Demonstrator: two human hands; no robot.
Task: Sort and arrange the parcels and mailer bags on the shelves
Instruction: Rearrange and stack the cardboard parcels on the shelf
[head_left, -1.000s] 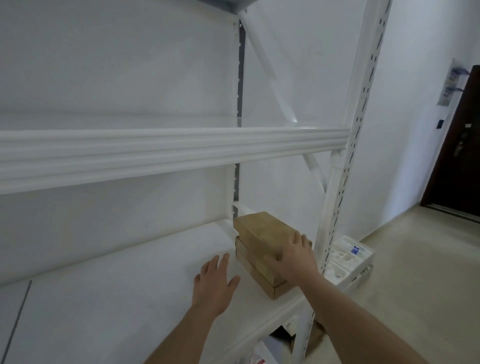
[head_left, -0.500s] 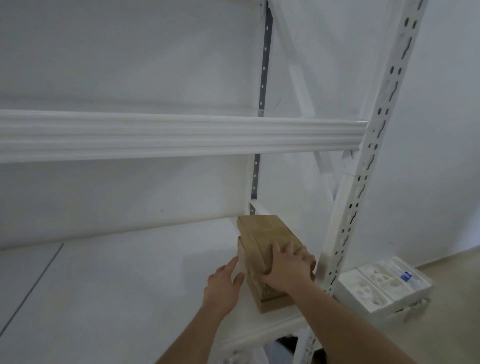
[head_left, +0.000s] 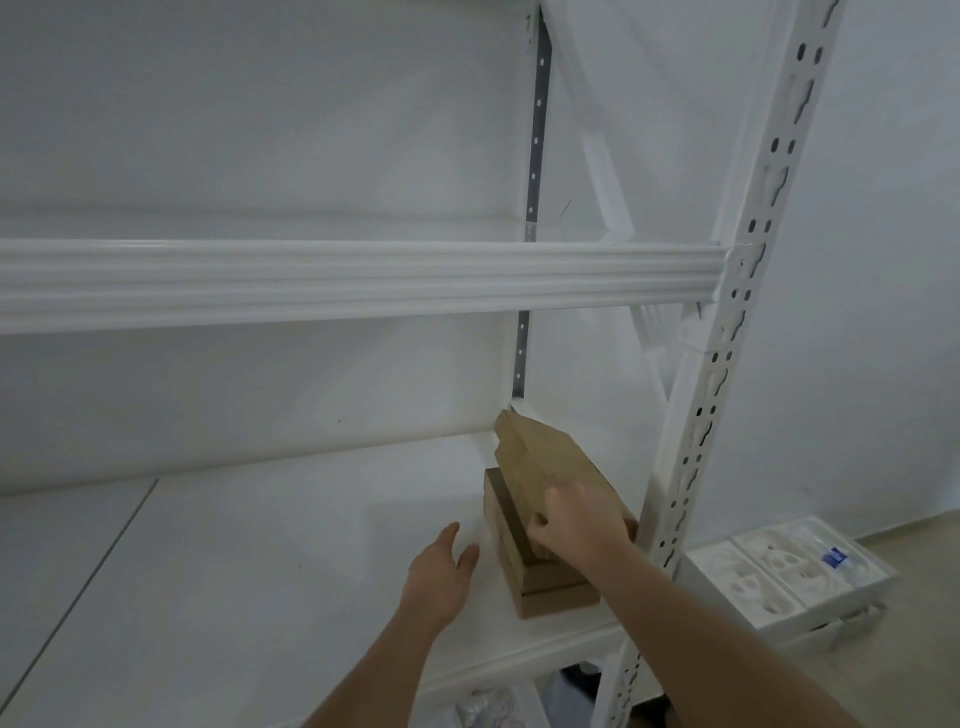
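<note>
Right hand: my right hand (head_left: 579, 525) grips the near end of the top parcel (head_left: 550, 467), fingers curled over its edge, thumb side toward me.
Top parcel: a brown cardboard box, tilted, its far end raised toward the back wall and its near end low in my grip; it leans on the boxes beneath it.
Stack: the lower parcels (head_left: 545, 582) lie flat, one on another, at the right end of the shelf (head_left: 234, 545), just beside the perforated upright (head_left: 722, 395).
Left hand: my left hand (head_left: 436, 577) hovers just left of the stack, fingers relaxed and spread, holding nothing; I cannot tell whether it brushes the shelf.
Step in hand: I judge I am squaring the top box onto the pile, or tipping it to stand on edge; which of the two I cannot say.
Next move: it calls for steadying the stack's left face with my free palm while the right hand settles the box, keeping its edges in line with those below and clear of the upright.
Risk: the tilted box may slide off toward me.
Around: an upper shelf beam (head_left: 363, 283) crosses above; white moulded trays (head_left: 779, 577) sit on the floor to the right.
</note>
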